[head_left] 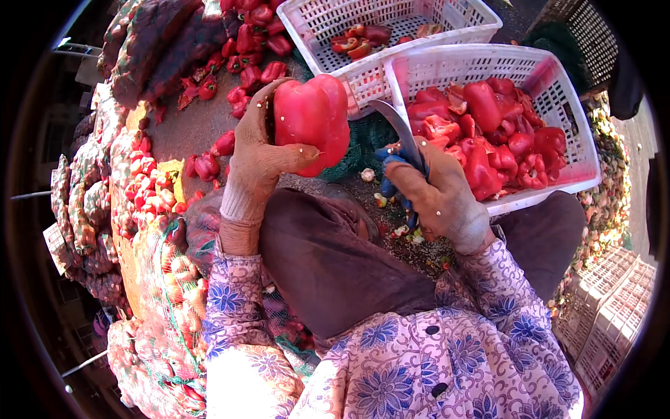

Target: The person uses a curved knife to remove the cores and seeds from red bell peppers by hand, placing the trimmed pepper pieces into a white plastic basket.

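My gloved left hand (pixel 262 150) is wrapped round a large red bell pepper (pixel 312 124), thumb across its lower side. A few pale seeds cling to the glove and the pepper. In my gloved right hand (pixel 441 193) is a knife with a curved blade (pixel 400 129) and a blue handle (pixel 393 167); the blade points up and to the left, apart from the pepper. Just beyond my right hand stands a white plastic crate (pixel 586 150) holding many red peppers (pixel 499 133), several of them cut open.
A second white crate (pixel 300 35) with a few pepper pieces stands farther off. Whole peppers (pixel 244 52) lie on the ground at the far left. Net sacks of peppers (pixel 171 293) line my left side. Stacked crates (pixel 607 307) and pepper scraps (pixel 604 188) are at the right.
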`<state>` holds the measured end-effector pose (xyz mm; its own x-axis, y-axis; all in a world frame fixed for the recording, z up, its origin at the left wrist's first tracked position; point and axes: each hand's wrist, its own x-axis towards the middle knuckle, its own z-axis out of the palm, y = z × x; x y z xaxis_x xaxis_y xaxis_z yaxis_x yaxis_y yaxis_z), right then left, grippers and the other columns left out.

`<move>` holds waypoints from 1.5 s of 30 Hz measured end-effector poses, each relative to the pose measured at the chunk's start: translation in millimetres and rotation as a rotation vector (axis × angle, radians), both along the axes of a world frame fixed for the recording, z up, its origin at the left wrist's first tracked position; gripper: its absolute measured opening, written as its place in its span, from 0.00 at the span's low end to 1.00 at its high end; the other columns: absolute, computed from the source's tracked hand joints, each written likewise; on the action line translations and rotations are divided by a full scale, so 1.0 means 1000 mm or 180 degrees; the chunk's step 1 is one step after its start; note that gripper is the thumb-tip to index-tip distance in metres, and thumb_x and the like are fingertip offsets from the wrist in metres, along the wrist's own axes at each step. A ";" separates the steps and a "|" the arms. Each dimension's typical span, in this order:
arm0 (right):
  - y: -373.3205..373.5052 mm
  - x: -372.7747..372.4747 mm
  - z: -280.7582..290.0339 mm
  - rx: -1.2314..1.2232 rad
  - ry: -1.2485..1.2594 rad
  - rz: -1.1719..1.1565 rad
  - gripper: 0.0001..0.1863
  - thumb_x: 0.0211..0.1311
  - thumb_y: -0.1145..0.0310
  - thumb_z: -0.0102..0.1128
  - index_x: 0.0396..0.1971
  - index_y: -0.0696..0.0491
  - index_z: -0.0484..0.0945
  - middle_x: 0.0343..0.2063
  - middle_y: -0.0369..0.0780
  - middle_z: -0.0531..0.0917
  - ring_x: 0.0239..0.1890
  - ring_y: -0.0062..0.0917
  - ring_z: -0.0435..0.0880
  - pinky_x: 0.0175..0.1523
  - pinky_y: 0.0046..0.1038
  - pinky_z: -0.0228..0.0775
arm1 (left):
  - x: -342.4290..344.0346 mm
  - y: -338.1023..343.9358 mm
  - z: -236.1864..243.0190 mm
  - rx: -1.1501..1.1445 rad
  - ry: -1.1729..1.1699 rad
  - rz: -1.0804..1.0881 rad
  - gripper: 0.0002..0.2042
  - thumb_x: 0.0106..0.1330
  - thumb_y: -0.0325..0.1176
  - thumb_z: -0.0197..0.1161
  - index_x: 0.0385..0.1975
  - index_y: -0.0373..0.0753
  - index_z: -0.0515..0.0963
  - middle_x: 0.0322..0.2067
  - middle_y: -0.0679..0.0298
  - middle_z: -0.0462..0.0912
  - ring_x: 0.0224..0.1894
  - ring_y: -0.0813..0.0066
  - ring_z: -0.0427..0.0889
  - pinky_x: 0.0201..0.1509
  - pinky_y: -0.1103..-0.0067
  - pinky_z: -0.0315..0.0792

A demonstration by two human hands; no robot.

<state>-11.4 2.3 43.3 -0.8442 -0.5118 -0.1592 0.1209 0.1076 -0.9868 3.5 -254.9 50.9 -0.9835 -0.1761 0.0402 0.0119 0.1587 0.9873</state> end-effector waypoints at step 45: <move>0.119 0.075 -0.102 -0.0836 0.0572 0.0166 0.33 0.44 0.67 0.76 0.54 0.53 0.73 0.52 0.46 0.75 0.52 0.34 0.78 0.54 0.31 0.73 | 0.103 0.162 -0.076 0.2539 -0.0346 -0.0812 0.15 0.70 0.26 0.55 0.55 0.30 0.70 0.53 0.56 0.77 0.53 0.69 0.79 0.58 0.74 0.74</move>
